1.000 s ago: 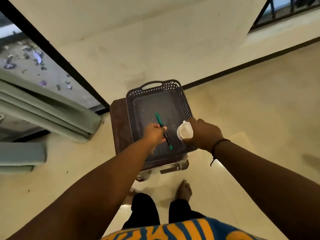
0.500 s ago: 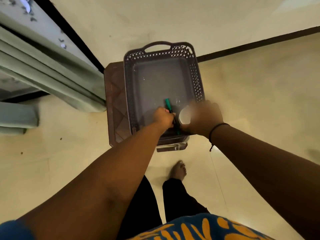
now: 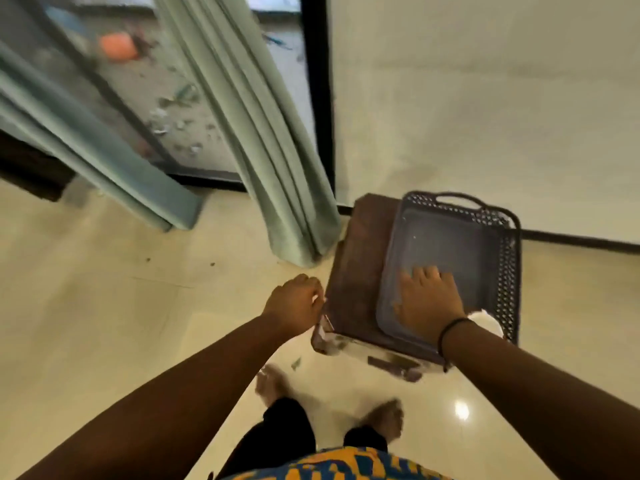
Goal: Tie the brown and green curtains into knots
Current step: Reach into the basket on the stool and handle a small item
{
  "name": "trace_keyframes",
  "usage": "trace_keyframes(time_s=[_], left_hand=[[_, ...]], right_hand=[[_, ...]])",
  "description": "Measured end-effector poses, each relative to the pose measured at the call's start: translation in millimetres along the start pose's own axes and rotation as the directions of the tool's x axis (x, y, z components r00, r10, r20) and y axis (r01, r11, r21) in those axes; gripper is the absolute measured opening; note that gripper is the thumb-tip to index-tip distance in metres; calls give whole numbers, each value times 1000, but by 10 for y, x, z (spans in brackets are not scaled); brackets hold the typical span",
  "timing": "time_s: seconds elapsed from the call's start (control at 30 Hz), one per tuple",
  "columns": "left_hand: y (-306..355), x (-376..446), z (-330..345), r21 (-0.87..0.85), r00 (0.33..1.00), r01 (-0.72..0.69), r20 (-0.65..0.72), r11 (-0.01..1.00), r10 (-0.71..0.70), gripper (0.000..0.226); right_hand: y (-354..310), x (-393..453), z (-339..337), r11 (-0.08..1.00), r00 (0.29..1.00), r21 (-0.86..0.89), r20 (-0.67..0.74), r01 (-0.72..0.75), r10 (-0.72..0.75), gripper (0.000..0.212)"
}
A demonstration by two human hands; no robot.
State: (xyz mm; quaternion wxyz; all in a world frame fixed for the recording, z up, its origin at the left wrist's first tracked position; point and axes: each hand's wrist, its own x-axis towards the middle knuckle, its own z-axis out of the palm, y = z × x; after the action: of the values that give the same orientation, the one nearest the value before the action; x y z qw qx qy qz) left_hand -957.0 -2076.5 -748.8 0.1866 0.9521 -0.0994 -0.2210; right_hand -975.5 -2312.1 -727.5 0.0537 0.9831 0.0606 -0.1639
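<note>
Two green curtains hang at the glass door, one (image 3: 270, 140) ending on the floor just left of the stool, the other (image 3: 86, 133) further left. No brown curtain shows. My left hand (image 3: 294, 303) hovers over the floor beside the stool, fingers loosely curled, and nothing is visible in it. With straight fingers, my right hand (image 3: 429, 299) lies flat on the floor of the dark basket (image 3: 509, 258). A white cup (image 3: 485, 322) lies in the basket by my right wrist. The green pen is not visible.
The basket sits on a brown stool (image 3: 356, 265) against the cream wall. A black door frame (image 3: 318, 98) stands behind the nearer curtain. Litter and an orange object (image 3: 117, 46) lie outside the glass. My bare feet (image 3: 384, 417) stand on the glossy tile floor.
The view swung left, bringing the curtains into sight. My left hand left the basket without the green pen. My right hand let go of the white cup and flattened inside the basket.
</note>
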Motion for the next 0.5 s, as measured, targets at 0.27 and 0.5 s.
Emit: trace_keyframes(time_s=[0.27, 0.5], left_hand=[[-2109, -605, -699, -16, 929, 370, 19, 929, -370, 33], [-3690, -1124, -1501, 47, 880, 471, 41, 881, -473, 39]], right_hand=[[-1923, 846, -494, 960, 959, -77, 113, 268, -258, 57], [-3846, 1651, -970, 874, 881, -141, 164, 466, -444, 61]])
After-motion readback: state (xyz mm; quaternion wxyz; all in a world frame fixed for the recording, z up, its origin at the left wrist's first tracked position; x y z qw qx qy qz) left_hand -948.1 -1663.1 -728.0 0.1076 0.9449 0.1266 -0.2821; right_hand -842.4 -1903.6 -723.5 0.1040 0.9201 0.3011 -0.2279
